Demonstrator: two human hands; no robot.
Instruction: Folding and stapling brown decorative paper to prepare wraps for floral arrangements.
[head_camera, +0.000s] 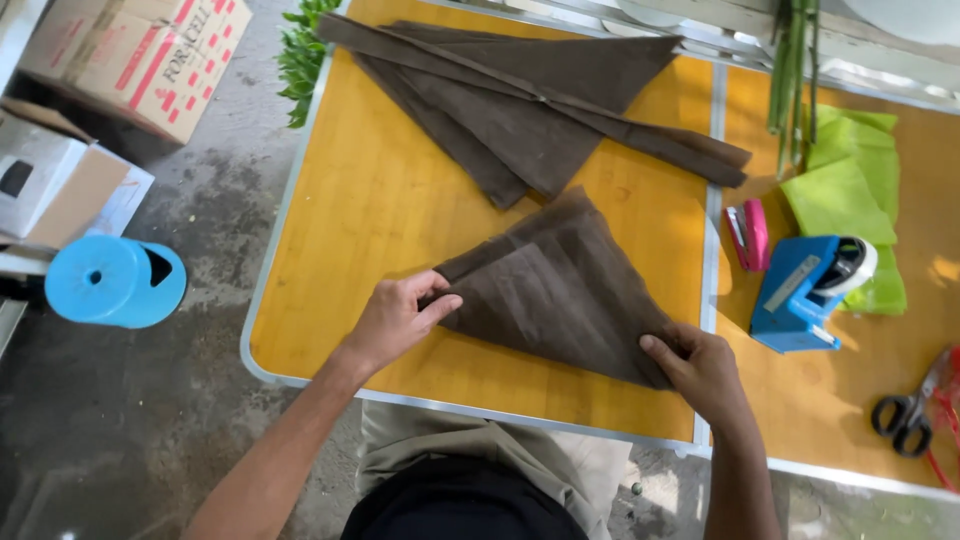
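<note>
The brown sheet lies folded on the table, apex pointing away toward the paper pile, long base diagonal. Left hand pinches its left corner; right hand pinches its near-right corner.

We see a dark brown folded sheet on our yellow-orange table, with more dark brown sheets beyond it. Beside them lie lime green sheets, a pink stapler, a blue tape dispenser, black-handled scissors and a light blue stool.
</note>
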